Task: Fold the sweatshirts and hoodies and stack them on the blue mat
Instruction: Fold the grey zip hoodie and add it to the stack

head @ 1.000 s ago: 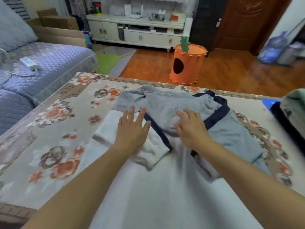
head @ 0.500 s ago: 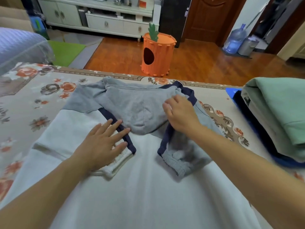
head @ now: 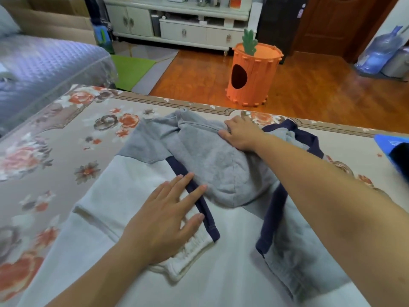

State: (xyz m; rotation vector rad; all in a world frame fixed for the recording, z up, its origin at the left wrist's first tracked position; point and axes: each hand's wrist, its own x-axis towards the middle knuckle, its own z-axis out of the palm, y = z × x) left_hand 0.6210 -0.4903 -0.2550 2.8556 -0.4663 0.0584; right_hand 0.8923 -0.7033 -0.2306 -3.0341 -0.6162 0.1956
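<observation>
Hoodie [head: 221, 173] lies flat on the floral-covered table [head: 66, 134], roughly mid-width, its hood end close to the far edge and its body running back to the near edge under the person's arms. Fabric is grey, pale grey and navy-trimmed fleece — judged soft, limp and fairly light, with no stiffness to hold a fold unless it is pressed down.

Left hand [head: 168, 220] lies flat with fingers spread on the folded-in left sleeve [head: 141, 196], pressing it to the body; it pinches nothing. Right hand [head: 241, 136] sits on the far rim of the hood [head: 210, 156]. Its fingers look curled over the edge, but whether they really pinch cloth can't be told.

Handling notes:
- The surface is not slippery, but layers will probably slide on each other if dragged with one hand.
- The ribbed cuff [head: 190, 251] and the navy bands [head: 199, 202] are the thicker, firmer parts — better to hold than open fleece.
- For the next fold, take both corners of an edge at once; a one-point lift would likely let the cloth sag and undo the sleeves.

Blue mat [head: 385, 142] shows at the right edge, with a dark item on it, well apart from the hoodie.
</observation>
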